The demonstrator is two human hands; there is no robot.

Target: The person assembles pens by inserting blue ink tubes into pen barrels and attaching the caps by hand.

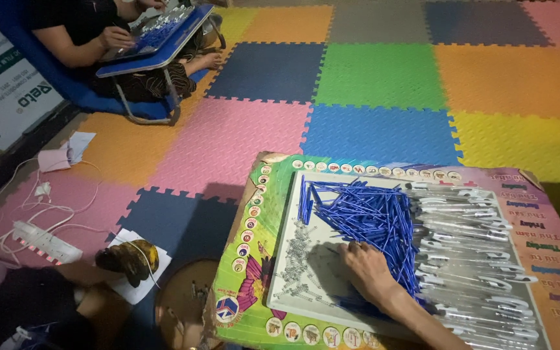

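Observation:
My right hand (369, 272) reaches in from the lower right and lies palm down on a white tray (281, 259). Its bent fingers touch the near edge of a heap of blue pen refills (364, 214); whether they grip any is hidden. Small metal springs (299, 259) are scattered along the tray's left side. Clear pen barrels with white clips (471, 259) are stacked on its right side. The tray rests on a low table with a colourful printed top (254, 227). My left hand is out of view.
Another person sits at the top left with a blue lap table (157, 45). The floor is colourful foam mats (377, 71). A white power strip (46, 241) with cables, a pink mask (53, 159), a yellow-black object on paper (128, 259) and a round brown container (183, 301) lie to the left.

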